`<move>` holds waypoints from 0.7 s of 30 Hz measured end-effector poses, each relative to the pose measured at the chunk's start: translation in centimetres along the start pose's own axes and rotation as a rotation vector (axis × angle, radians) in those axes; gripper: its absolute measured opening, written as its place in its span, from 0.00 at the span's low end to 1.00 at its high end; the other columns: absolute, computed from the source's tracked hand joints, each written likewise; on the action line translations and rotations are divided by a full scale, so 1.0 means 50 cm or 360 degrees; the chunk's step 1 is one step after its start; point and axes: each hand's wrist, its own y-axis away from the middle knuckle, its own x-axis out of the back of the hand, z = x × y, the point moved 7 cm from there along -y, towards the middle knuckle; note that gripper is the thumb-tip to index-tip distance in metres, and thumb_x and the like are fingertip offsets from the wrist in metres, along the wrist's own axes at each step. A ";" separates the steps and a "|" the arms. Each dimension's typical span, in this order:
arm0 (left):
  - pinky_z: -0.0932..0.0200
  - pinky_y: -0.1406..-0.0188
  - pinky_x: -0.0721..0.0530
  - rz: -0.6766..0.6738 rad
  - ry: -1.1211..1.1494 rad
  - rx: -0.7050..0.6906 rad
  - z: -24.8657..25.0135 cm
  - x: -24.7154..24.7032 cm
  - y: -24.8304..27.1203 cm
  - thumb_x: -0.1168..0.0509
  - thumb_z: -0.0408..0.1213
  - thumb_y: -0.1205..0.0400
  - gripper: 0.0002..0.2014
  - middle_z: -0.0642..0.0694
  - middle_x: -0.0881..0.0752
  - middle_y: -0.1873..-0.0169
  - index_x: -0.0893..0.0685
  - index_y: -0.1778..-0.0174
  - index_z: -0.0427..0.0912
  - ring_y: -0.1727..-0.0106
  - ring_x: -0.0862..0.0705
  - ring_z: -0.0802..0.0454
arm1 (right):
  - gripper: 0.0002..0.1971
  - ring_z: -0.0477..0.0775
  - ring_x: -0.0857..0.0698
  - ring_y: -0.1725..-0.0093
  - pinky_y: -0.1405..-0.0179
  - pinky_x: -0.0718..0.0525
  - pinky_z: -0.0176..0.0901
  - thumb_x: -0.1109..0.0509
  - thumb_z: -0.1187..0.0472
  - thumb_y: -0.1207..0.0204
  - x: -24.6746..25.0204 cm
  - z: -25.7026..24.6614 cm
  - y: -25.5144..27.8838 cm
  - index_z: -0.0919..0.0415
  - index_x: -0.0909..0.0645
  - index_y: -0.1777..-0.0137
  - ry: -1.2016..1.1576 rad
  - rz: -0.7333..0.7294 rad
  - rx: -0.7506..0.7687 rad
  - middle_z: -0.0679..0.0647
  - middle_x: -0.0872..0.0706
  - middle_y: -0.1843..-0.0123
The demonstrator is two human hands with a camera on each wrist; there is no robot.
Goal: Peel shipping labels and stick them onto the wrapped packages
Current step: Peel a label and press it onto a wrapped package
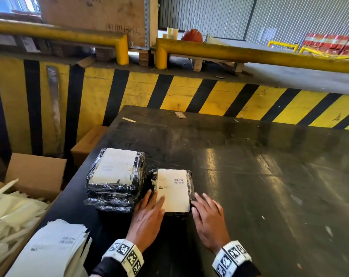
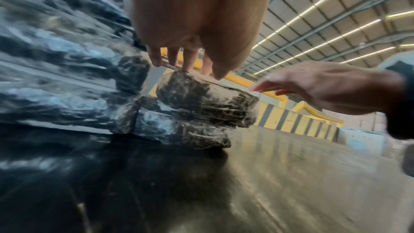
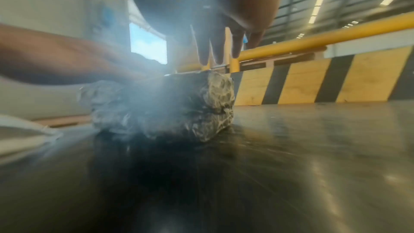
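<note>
While both hands lie flat, the small black package wrapped in clear film, low centre of the head frame on the dark glossy table, already carries a white rectangular shipping label with a barcode. Left hand: fingers straight, resting on the label's left edge, gripping nothing. Right hand: fingers straight, at the package's right side; touching or just beside, cannot tell. Judgement: label is placed, now being smoothed down.

Stack of black film-wrapped packages, just left of it: the top one bears a white label; lower ones cannot be checked. No unlabelled package shows.

Pile of white label sheets with barcodes, lower left of the frame, suggests more labelling is left.

Containers: open brown cardboard box at far left, beside the table, holding loose white paper strips, likely peeled backings.
</note>
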 end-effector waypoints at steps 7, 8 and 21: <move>0.49 0.23 0.52 0.0018 -0.0423 -0.0464 0.069 -0.029 0.019 0.47 0.49 0.18 0.24 0.48 0.31 0.22 0.30 0.24 0.50 0.18 0.45 0.47 | 0.32 0.46 0.50 0.17 0.22 0.49 0.53 0.65 0.45 0.25 -0.102 -0.007 -0.086 0.43 0.44 0.20 -0.0262 -0.0433 -0.0304 0.45 0.52 0.15; 0.49 0.24 0.52 0.0012 -0.0460 -0.0482 0.071 -0.034 0.024 0.47 0.49 0.18 0.25 0.49 0.31 0.22 0.32 0.23 0.50 0.19 0.45 0.47 | 0.32 0.45 0.50 0.17 0.22 0.49 0.52 0.64 0.44 0.25 -0.108 -0.002 -0.084 0.43 0.44 0.19 -0.0286 -0.0421 -0.0318 0.44 0.52 0.15; 0.54 0.24 0.42 0.0225 -0.0240 -0.0252 0.028 0.040 0.066 0.52 0.46 0.14 0.23 0.51 0.25 0.26 0.25 0.27 0.43 0.19 0.39 0.51 | 0.33 0.44 0.48 0.17 0.22 0.48 0.52 0.66 0.42 0.25 -0.117 0.000 -0.077 0.43 0.44 0.20 -0.0293 -0.0396 -0.0295 0.44 0.50 0.15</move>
